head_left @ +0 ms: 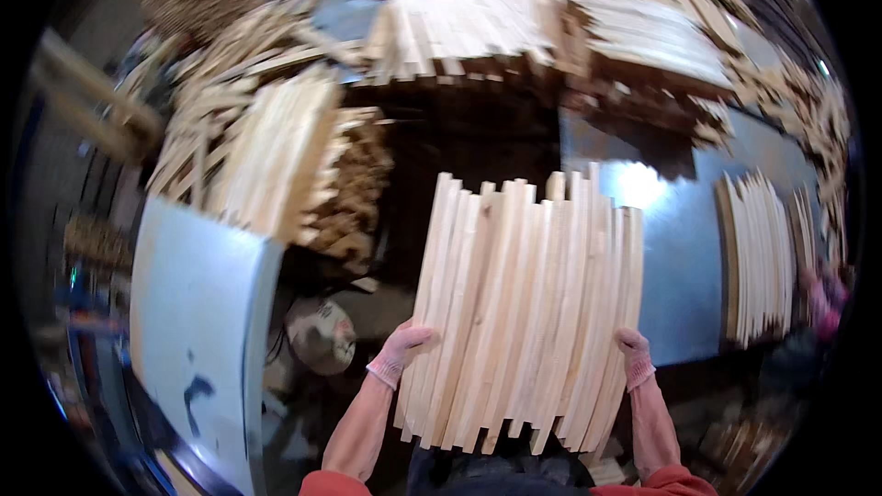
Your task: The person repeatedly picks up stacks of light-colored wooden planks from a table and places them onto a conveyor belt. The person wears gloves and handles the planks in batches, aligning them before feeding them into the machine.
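Between my two gloved hands I hold a wide bundle of pale wooden strips [514, 303], laid side by side with uneven ends. My left hand [406, 350] grips the bundle's left edge, thumb on top and the other fingers hidden under the wood. On the opposite edge my right hand [635, 355] is clamped the same way. The bundle hangs in front of my body, away from any table. Beyond its right side lies a blue-grey metal tabletop [680, 262].
A stack of strips [758, 257] stands on the right tabletop, with a pink-gloved hand [825, 298] beside it. Left are a pale metal table [197, 303], a tall strip stack [276, 152] and a round whitish object [321, 336]. More stacks [469, 28] line the far side.
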Demonstrator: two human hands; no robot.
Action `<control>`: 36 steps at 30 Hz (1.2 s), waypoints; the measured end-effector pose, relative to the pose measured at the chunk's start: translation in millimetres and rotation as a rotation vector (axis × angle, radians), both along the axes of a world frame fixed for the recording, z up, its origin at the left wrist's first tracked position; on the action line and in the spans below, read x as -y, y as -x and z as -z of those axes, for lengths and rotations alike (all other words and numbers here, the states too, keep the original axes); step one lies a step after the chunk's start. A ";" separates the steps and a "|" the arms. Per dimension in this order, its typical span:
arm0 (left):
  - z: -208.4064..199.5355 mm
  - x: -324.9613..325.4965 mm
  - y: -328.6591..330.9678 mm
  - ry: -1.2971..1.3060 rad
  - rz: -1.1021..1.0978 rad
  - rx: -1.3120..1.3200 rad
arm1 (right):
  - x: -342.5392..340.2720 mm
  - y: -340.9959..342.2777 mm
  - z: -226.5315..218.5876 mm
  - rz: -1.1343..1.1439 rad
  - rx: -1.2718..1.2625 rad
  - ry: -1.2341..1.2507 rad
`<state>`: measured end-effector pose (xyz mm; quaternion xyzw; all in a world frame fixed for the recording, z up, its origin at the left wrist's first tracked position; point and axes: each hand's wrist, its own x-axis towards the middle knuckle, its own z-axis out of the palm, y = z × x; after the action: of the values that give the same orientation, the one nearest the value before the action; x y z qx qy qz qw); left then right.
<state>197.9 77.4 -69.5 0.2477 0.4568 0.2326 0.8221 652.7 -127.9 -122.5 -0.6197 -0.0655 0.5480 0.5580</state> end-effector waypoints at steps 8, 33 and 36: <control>-81.0 29.9 52.3 -0.270 -0.296 0.128 | -149.6 -18.8 -54.6 -0.459 0.330 -0.509; -67.3 178.8 212.9 -0.166 -1.270 -0.159 | -411.4 374.7 -148.7 -1.457 -0.127 -0.179; -84.0 184.2 243.7 -0.134 -1.088 -0.778 | -396.5 411.5 -153.9 -1.499 -0.136 -0.180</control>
<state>-45.8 -106.8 14.4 0.0982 0.7641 0.5355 0.3460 241.2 268.6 31.4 -0.3263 -0.4791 0.8101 0.0874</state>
